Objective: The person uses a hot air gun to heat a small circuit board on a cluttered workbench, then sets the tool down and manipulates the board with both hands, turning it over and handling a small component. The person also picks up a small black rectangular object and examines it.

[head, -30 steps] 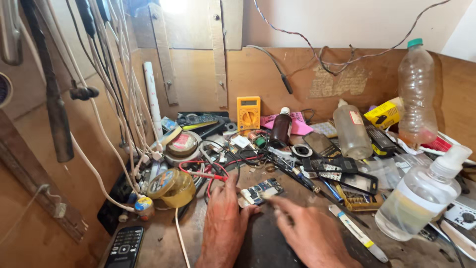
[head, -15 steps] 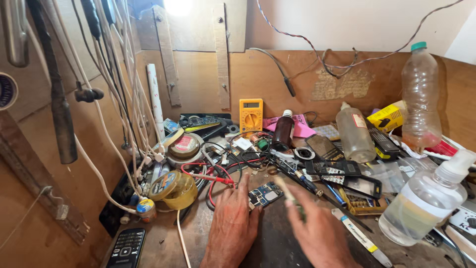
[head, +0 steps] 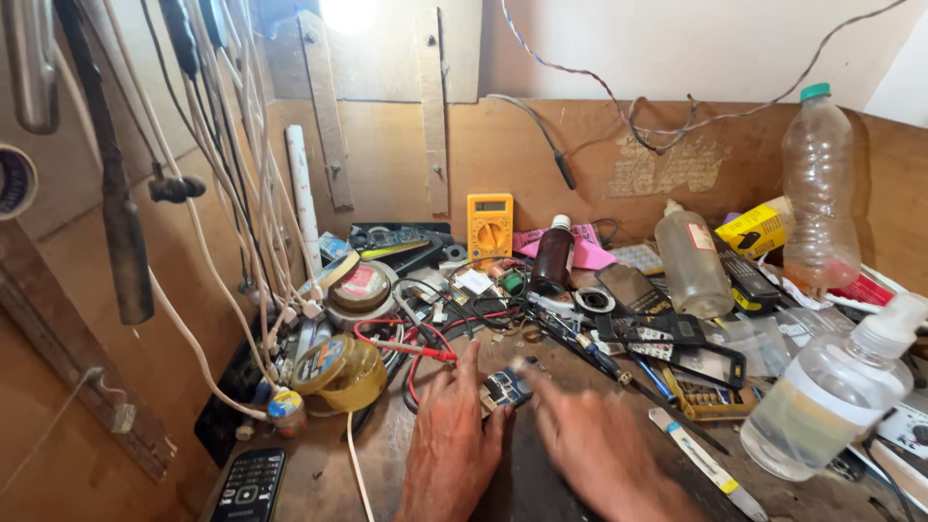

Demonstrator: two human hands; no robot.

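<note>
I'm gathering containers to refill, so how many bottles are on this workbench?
4. A tall clear bottle with a green cap by the back wall at right, a cloudy bottle left of it, a small dark bottle beside the yellow multimeter, and a clear bottle lying front right. Clutter may hide others.

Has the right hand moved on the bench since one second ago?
Yes. The right hand slid from the near edge toward the small circuit board, closer to the yellow multimeter.

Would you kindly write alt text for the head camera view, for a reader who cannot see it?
Two bare hands, left hand and right hand, hold a small circuit board on a cluttered wooden workbench. Around them lie a yellow multimeter, tape rolls, red wires, plastic bottles and a remote.
</note>
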